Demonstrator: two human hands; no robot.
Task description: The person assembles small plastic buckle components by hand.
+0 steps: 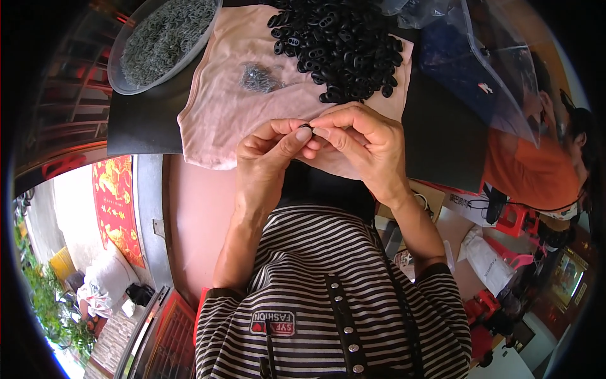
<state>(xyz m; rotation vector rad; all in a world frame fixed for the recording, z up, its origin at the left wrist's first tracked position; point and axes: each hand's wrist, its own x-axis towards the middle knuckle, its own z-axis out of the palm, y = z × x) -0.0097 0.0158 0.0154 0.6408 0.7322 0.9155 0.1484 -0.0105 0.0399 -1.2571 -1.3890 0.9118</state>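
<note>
Pinched between left hand (268, 151) and right hand (363, 148): small dark oval ring (306, 128), above pink cloth (221, 107), glossy black rings heap (344, 47).

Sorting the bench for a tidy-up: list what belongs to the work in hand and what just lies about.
In use: small black piece pinched between left hand and right hand; black oval pieces; small metal bits; pink cloth.

Lying about: bowl of grey pieces; clear plastic bag.
</note>
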